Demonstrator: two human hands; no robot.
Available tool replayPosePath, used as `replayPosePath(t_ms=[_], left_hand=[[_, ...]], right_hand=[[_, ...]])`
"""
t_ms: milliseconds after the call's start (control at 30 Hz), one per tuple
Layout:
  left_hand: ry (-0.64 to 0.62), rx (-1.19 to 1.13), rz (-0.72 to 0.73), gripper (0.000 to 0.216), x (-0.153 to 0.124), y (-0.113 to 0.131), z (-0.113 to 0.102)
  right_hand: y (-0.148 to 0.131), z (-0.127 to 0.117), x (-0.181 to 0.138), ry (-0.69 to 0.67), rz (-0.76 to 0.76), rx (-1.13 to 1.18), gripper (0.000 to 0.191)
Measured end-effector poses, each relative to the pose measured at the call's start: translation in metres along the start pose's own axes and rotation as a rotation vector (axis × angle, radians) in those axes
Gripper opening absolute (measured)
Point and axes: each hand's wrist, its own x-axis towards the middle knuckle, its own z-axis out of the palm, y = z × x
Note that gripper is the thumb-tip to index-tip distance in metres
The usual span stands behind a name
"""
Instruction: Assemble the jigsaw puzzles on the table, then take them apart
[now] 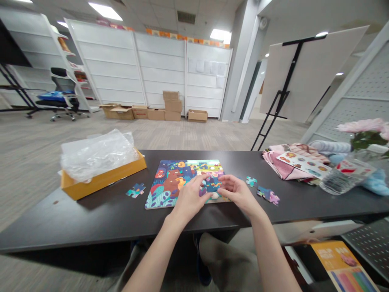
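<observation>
A colourful jigsaw puzzle board [170, 180] lies on the dark table [91, 219] in front of me. My left hand [190, 198] and my right hand [237, 192] meet over its right part, fingers pinched together on a blue puzzle piece [212, 185] that rests on the board. Loose pieces lie on the table: one [136, 190] left of the board, a small one [251, 181] and a bigger cluster [268, 195] to the right.
A yellow box [103, 178] with crumpled clear plastic [97, 154] stands at the left. At the right lie pink cloth with a printed sheet [299, 162], a plastic bottle [343, 174] and pink flowers [364, 127]. An easel board [304, 73] stands behind the table.
</observation>
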Motion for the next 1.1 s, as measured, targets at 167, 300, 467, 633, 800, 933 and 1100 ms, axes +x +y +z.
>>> replayPosePath(t_ms=[167,300,467,633,800,933,1100], left_hand=[[0.025,0.040,0.033,0.054,0.000,-0.001,-0.003],[0.043,0.064,0.016,0.055,-0.003,0.003,-0.004],[0.049,-0.014,-0.073,0.057,-0.005,0.009,-0.005],[-0.020,-0.373,-0.113,0.026,0.000,0.005,-0.006],[-0.032,-0.648,-0.194,0.033,0.003,0.006,-0.008],[0.026,-0.689,-0.266,0.036,0.003,0.007,-0.007],[0.034,-0.264,-0.127,0.035,0.000,0.001,-0.011]], right_hand=[[-0.003,0.003,-0.002,-0.053,-0.043,0.000,0.047],[-0.004,0.013,-0.001,-0.073,-0.094,0.002,0.047],[-0.002,0.023,0.004,0.085,-0.165,-0.004,0.040],[0.000,0.022,0.007,0.058,-0.227,-0.203,0.027],[0.000,0.033,0.002,0.022,-0.168,-0.009,0.041],[-0.002,0.029,0.008,0.031,-0.120,0.050,0.040],[-0.009,-0.015,0.068,0.241,-0.166,-0.239,0.048]])
